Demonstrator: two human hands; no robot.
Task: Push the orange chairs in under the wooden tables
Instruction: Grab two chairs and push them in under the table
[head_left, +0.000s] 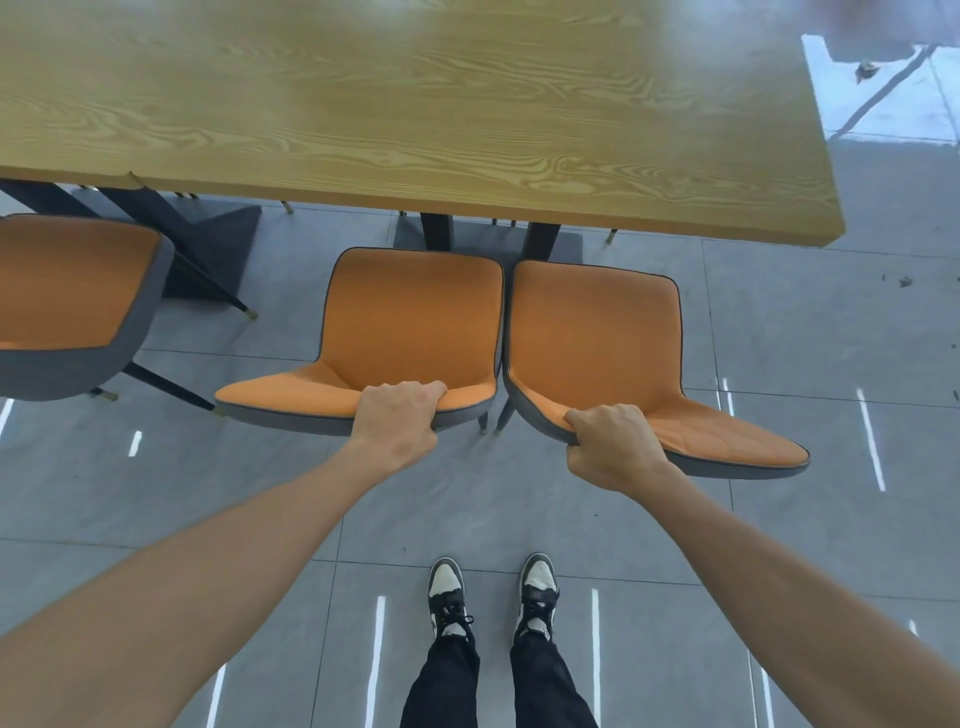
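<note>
Two chairs side by side before the table (415, 104), seats not yet under it. Left hand (397, 418) curled over the left chair (410, 322) backrest top, right hand (610, 447) gripping the right chair (592, 343) backrest top. Third chair (67, 291) far left.

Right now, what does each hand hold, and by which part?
The left hand grips the top edge of the backrest of the middle orange chair; the right hand grips the backrest edge of the right orange chair.
</note>
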